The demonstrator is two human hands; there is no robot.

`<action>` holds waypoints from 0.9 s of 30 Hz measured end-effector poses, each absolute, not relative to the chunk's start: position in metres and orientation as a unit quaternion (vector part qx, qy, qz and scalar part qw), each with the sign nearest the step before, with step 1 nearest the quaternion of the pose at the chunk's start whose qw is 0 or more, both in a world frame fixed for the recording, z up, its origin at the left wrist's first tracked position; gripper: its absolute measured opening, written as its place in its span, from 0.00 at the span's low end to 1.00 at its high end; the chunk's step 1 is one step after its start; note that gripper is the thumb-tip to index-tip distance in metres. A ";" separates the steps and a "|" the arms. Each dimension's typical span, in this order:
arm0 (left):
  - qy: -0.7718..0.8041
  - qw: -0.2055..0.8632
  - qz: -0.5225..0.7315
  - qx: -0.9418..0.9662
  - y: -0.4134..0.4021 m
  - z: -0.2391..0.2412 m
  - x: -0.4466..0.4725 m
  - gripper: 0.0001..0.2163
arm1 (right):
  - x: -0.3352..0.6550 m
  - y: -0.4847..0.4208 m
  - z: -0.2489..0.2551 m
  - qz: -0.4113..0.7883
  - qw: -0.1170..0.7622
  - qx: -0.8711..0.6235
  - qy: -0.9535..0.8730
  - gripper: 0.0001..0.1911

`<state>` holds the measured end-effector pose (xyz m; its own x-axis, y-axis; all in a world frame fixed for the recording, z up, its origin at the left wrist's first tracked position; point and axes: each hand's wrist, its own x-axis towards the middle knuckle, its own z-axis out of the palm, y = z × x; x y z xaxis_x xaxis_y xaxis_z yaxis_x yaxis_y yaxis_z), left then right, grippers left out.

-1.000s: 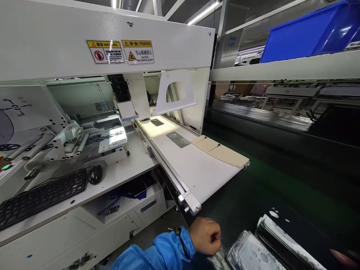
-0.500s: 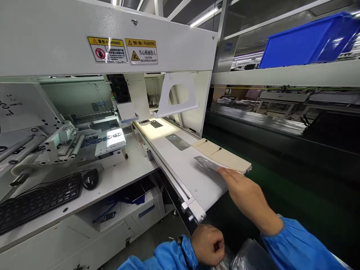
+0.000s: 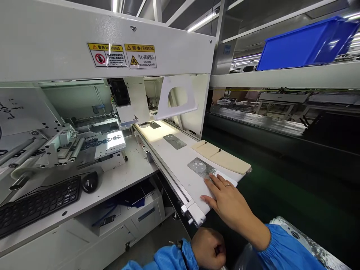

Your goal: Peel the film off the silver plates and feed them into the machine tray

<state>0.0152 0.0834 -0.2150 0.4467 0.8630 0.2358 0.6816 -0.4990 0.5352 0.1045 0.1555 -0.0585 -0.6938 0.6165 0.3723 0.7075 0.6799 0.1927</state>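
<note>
My right hand (image 3: 229, 200) lies palm down at the near end of a white conveyor belt (image 3: 180, 174), its fingers spread. Its fingertips touch the near end of a thin grey phone-back-shaped panel (image 3: 198, 167) with round camera cutouts, which lies flat on the belt. A similar panel (image 3: 174, 141) is farther up the belt, and a darker one (image 3: 154, 125) sits under the machine's light. Below the belt end, my left hand (image 3: 208, 247) is closed in a fist; what is inside it, if anything, is hidden.
A cream board (image 3: 222, 156) with black knobs runs along the belt's right side. Left are a keyboard (image 3: 42, 200), a mouse (image 3: 90, 182) and the machine's rollers (image 3: 22, 152). A stack of shiny patterned sheets (image 3: 303, 240) lies by my right sleeve. A blue bin (image 3: 300, 45) is on the upper rail.
My right hand has moved left over the belt end and opened out. The near panel, tilted and blurred before, now lies flat. My left hand has hardly moved.
</note>
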 end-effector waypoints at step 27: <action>0.460 0.189 0.280 0.821 0.084 -0.214 0.017 0.08 | 0.080 0.164 -0.032 -0.020 0.041 -0.450 -0.892 0.33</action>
